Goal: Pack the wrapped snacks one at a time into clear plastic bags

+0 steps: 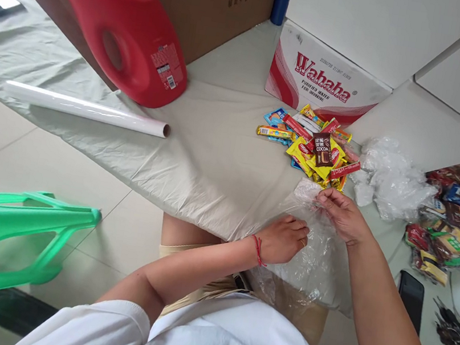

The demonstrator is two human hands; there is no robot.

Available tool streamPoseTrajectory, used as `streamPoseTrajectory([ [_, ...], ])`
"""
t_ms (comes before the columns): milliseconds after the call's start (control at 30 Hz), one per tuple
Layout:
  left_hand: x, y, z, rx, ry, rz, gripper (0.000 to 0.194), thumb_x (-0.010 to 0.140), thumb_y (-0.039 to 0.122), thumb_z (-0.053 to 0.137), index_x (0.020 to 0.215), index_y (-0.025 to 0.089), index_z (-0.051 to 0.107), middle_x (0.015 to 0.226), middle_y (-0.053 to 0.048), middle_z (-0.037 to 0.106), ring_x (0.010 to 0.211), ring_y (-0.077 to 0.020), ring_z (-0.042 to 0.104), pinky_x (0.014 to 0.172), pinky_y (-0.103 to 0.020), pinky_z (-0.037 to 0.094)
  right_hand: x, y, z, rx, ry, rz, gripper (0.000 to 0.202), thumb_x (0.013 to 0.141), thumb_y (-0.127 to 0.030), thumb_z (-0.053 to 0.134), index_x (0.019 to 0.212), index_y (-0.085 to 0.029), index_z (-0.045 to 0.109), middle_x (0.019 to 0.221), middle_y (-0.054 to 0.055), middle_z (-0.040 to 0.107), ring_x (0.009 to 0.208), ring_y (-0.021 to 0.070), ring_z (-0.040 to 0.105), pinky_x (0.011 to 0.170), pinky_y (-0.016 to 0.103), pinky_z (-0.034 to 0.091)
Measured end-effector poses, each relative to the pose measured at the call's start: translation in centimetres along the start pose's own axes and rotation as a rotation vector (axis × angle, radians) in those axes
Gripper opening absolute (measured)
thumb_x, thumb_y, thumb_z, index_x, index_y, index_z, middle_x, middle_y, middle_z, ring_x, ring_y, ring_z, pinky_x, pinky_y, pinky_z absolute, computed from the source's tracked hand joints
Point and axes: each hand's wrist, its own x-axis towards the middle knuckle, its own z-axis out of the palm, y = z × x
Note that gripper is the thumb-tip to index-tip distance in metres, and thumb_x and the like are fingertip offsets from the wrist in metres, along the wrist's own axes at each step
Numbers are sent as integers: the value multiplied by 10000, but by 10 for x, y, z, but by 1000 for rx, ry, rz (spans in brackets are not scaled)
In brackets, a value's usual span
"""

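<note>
A crinkled clear plastic bag [320, 261] hangs over the table's front edge, in front of my body. My right hand [343, 215] pinches its upper part between thumb and fingers, beside a bunched whitish bit of plastic. Lower and to the left, my left hand [285, 239], with a red string at the wrist, has its fingers curled on the same bag; its fingertips are partly hidden. Just beyond both hands lies a pile of wrapped snacks [302, 154] in yellow, red and blue packets, with a brown cocoa packet [323, 149] on top.
Behind the snacks stands a Wahaha water carton [326, 77]. Crumpled clear plastic [393, 177], more packets [448, 228], a phone [410, 300] and keys [451, 326] lie right. Leftward are a red jug [148, 27], a white roll [88, 109] and a green stool [16, 238].
</note>
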Motion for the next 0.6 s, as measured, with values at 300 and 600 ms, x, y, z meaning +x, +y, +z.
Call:
streamPoseTrajectory([
  [300,1,0,-3,-32,32,-21,318,1035,232,432,1164,139,707,1311,-144,690,1271,-249,568,976,-411,434,18,3,5,-322,-82,77,515,700,-625,780,958,-183,722,822,25,687,738,175,581,684,305,459],
  [600,-1,-3,-6,0,186,-446,399,1046,328,405,1302,153,657,1460,-125,622,1429,-285,483,1157,-505,365,31,-24,18,-590,345,-384,297,934,-408,561,1031,-186,734,1070,107,708,944,238,648,870,369,502],
])
